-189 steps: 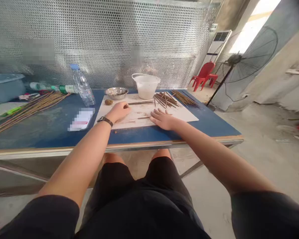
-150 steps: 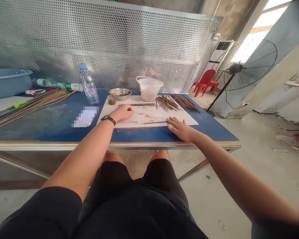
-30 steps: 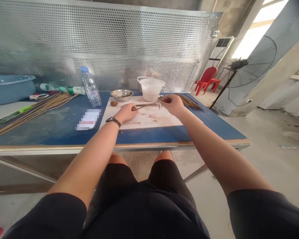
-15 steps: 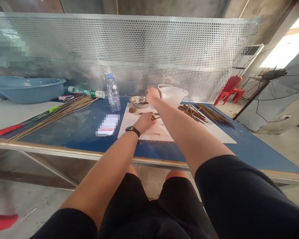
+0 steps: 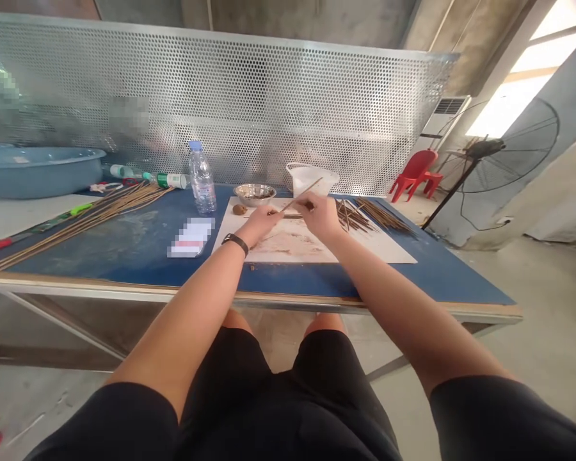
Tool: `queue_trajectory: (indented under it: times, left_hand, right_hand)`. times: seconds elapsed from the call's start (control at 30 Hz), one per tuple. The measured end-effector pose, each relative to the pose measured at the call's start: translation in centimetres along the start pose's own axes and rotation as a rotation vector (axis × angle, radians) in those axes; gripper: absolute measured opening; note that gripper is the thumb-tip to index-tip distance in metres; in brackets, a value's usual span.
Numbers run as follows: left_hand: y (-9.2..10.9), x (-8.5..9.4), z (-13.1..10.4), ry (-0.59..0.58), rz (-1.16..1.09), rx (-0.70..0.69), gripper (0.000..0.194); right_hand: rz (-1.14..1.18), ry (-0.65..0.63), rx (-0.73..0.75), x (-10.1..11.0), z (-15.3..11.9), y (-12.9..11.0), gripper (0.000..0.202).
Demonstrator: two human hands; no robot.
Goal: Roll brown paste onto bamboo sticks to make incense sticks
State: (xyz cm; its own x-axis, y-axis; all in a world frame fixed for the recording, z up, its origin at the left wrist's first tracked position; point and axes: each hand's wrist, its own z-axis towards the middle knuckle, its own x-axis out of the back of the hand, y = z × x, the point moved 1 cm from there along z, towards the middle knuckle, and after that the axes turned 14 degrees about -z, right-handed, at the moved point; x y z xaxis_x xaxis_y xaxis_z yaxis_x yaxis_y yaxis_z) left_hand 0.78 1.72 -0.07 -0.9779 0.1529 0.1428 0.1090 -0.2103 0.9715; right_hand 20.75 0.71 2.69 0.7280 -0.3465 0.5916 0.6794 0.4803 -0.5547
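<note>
My left hand [image 5: 260,222], with a dark band at the wrist, is closed on one end of a thin brown stick [image 5: 312,186]. The stick slants up to the right over a white board [image 5: 292,253] smeared with brown. At its middle, my right hand [image 5: 322,216] pinches with fingertips close to the stick; a small dark bit shows there, too small to name. Behind my hands stand a metal bowl [image 5: 254,194] with dark contents and a white pail [image 5: 312,174]. A brown lump [image 5: 239,210] lies left on the board. Dark brown sticks [image 5: 358,216] lie in piles on the right.
A water bottle [image 5: 202,179] stands left of the board, with a phone [image 5: 191,237] in front of it. Long tan strips [image 5: 91,218] and a blue basin [image 5: 41,171] are farther left. A perforated metal screen [image 5: 249,102] borders the blue table [image 5: 125,246] at the back.
My right hand has come back from the metal bowl toward me and now pinches beside the stick. The stick's far end is now raised. The whole view has shifted slightly to the right.
</note>
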Motion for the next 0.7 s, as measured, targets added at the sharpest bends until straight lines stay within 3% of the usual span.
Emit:
queue_trajectory:
  times: [0.13,0.33,0.47,0.7]
  left_hand:
    - [-0.4,0.0,0.2,-0.012,-0.21,-0.001,0.038]
    - [-0.6,-0.3,1.1,-0.002,-0.44,-0.049,0.028]
    - [-0.9,-0.3,1.5,-0.024,-0.488,-0.033,0.032]
    - [-1.0,-0.3,1.2,-0.074,-0.483,-0.001,0.034]
  right_hand:
    - [0.054,-0.144,-0.123,-1.1,-2.1,1.7,0.033]
    - [0.242,-0.39,-0.154,-4.2,-2.5,-0.5,0.033]
    - [0.358,-0.395,-0.213,-4.9,-2.7,-1.4,0.034]
    - [0.505,-0.374,-0.287,-4.0,-2.7,-1.1,0.038]
